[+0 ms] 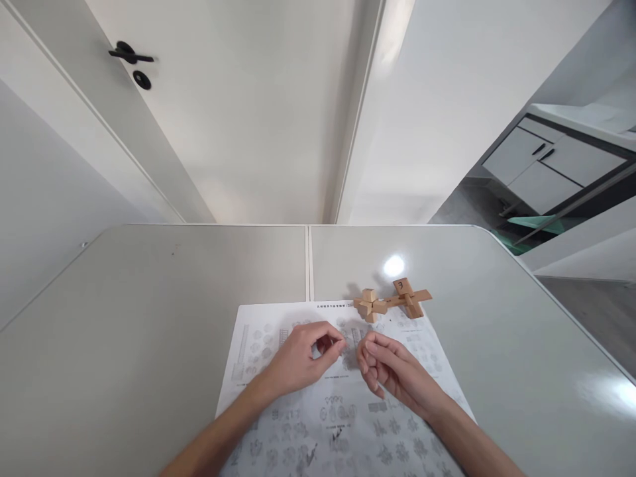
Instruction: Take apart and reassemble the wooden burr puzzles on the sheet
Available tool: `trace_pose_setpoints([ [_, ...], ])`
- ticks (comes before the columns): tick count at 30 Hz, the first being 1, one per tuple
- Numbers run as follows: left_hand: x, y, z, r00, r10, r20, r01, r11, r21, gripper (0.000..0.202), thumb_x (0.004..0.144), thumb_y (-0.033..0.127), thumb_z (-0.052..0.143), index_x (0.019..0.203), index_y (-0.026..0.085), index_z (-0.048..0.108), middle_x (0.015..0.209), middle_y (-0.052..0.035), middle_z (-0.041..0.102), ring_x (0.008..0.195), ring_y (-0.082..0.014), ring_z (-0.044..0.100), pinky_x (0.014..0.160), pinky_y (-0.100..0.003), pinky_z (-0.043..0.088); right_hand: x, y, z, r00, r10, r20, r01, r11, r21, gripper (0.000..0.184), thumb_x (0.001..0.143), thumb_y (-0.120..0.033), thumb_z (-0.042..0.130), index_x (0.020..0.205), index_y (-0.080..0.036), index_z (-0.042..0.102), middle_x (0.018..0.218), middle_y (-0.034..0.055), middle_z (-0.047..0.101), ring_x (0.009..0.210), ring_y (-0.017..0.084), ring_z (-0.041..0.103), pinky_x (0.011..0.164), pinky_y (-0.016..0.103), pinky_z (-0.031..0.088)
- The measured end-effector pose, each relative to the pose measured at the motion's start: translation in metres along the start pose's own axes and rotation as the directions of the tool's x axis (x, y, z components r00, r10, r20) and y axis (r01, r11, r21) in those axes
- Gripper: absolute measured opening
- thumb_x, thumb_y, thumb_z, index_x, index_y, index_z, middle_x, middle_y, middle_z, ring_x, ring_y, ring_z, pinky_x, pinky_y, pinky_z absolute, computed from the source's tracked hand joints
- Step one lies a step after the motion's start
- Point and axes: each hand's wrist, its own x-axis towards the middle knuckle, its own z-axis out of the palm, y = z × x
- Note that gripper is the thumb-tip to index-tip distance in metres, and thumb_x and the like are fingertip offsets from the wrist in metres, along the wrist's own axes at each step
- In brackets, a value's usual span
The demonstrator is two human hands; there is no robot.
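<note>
Both of my hands hover over a large white printed sheet (293, 430). My left hand (309, 354) has curled fingers, the thumb and forefinger brought nearly together at the tips with nothing showing between them. Facing it across a small gap, my right hand (390, 368) is loosely closed, thumb against the bent forefinger, and no object shows in it. Just beyond the right hand, a small wooden burr puzzle (369, 306) stands at the sheet's top edge. Beside it on the right lies a second wooden interlocking puzzle (410, 298) of crossed flat pieces, one marked in black.
The sheet lies on a grey table (149, 344) with a seam (309, 265) down its far half. A white door (238, 99) with a black handle (130, 54) rises behind the table. At the far right stands a white cabinet (556, 156).
</note>
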Motion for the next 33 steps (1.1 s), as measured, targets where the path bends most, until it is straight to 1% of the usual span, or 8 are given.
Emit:
trace_pose_setpoints([
  [7,0.0003,0.0028,-0.0003,1.000,0.003,0.006,-0.002,1.000,-0.014,0.022,0.104,0.032,0.058,0.090,0.020,0.071,0.083,-0.0002,0.071,0.071,-0.0121,0.058,0.067,-0.024,0.045,0.0002,0.0009,-0.0016,1.000,-0.002,0.009,0.002,1.000,0.004,0.036,0.102,-0.046,0.071,0.082,-0.017,0.063,0.073,0.0004,0.064,0.055,0.010,0.056,0.050,0.022,0.046],
  [19,-0.0005,0.0001,0.0001,1.000,0.002,-0.001,-0.002,1.000,-0.007,0.022,0.103,0.032,0.058,0.090,0.020,0.071,0.082,-0.0002,0.071,0.071,-0.0120,0.059,0.068,-0.024,0.046,0.0003,0.0032,-0.0033,1.000,-0.006,0.013,0.006,1.000,0.004,0.035,0.103,-0.044,0.070,0.082,-0.017,0.063,0.075,0.0005,0.064,0.056,0.010,0.057,0.049,0.022,0.046],
  [33,-0.0002,-0.0004,0.0001,1.000,0.002,0.005,-0.002,1.000,-0.012,0.021,0.103,0.032,0.058,0.089,0.021,0.070,0.082,0.0003,0.071,0.071,-0.0119,0.058,0.068,-0.024,0.045,-0.0001,0.0013,-0.0014,1.000,-0.002,0.012,0.002,1.000,-0.003,0.037,0.101,-0.047,0.071,0.081,-0.017,0.062,0.074,0.0004,0.063,0.055,0.010,0.055,0.049,0.022,0.044],
])
